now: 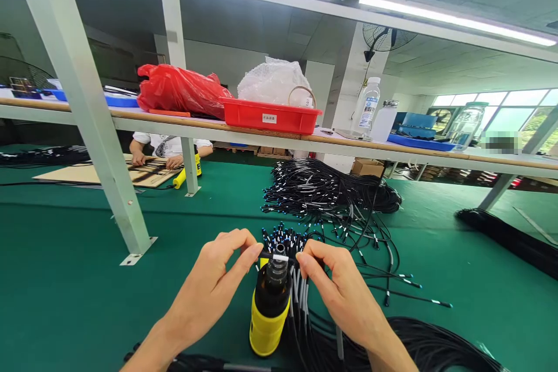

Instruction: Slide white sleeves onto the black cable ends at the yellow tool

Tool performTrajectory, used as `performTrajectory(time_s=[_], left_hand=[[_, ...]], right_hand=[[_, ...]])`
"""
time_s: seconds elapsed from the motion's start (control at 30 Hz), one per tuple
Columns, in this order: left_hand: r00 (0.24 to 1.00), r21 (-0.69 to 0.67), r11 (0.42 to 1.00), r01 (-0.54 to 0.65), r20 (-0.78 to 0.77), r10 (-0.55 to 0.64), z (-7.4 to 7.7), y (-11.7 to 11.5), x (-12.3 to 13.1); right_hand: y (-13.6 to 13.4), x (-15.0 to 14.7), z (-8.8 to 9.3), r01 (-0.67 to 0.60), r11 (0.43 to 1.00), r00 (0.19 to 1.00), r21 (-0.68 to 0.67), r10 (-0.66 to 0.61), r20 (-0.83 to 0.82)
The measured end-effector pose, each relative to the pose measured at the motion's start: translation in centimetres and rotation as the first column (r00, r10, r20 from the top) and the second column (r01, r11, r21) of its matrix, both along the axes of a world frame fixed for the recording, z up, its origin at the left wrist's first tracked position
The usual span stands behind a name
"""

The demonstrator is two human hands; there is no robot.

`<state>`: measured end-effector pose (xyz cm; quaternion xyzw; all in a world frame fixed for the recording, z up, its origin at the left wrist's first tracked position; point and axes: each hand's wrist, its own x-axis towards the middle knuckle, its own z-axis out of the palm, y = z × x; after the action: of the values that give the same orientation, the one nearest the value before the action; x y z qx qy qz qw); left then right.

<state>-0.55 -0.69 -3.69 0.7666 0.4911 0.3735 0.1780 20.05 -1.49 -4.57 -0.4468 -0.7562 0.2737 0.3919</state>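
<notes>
My left hand and my right hand each pinch one end of a thin black cable with a white sleeve, held level just above the nozzle of a black and yellow heat gun. The gun stands upright on the green table mat between my wrists. Behind my fingers a bundle of grey and black cables with blue tips lies on the mat. A larger heap of black cables sits farther back.
A white frame post stands at the left, bolted to the table. The shelf above holds a red tray, a red bag and bottles. Across the table, another person's hands rest on cardboard. More black cables lie at the right.
</notes>
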Motion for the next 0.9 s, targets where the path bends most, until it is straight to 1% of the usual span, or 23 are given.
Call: performTrajectory(time_s=[0.3,0.47,0.67,0.73,0.77,0.83,0.9], left_hand=[[1.0,-0.013,1.0,-0.02,-0.019,0.019,0.2,1.0,0.1],[1.0,-0.036,0.999,-0.007,0.01,0.007,0.3,1.5,0.3],[0.999,-0.024,1.0,-0.009,0.038,0.01,0.4,1.6,0.7],[0.997,-0.023,0.999,-0.034,0.071,0.035,0.5,1.6,0.4],[0.994,-0.017,0.998,-0.058,0.087,0.059,0.4,1.7,0.1],[0.99,-0.011,0.994,-0.11,0.088,0.11,0.0,1.9,-1.2],[0.99,-0.056,0.989,-0.138,-0.02,0.138,-1.3,2.3,-3.2]], right_hand=[[1.1,0.2,0.1,0.057,0.998,0.998,-0.005,-0.057,-0.024],[1.6,0.3,-0.1,0.073,0.997,0.996,0.017,-0.072,-0.045],[2.1,0.4,-0.4,0.107,0.993,0.993,0.043,-0.105,-0.06],[3.0,1.0,-1.1,0.173,0.982,0.982,0.073,-0.167,-0.085],[3.7,1.6,-1.8,0.224,0.971,0.972,0.082,-0.215,-0.099],[5.4,3.1,-3.9,0.341,0.938,0.937,0.065,-0.334,-0.104],[6.9,4.9,-6.7,0.397,0.917,0.918,0.026,-0.396,-0.033]])
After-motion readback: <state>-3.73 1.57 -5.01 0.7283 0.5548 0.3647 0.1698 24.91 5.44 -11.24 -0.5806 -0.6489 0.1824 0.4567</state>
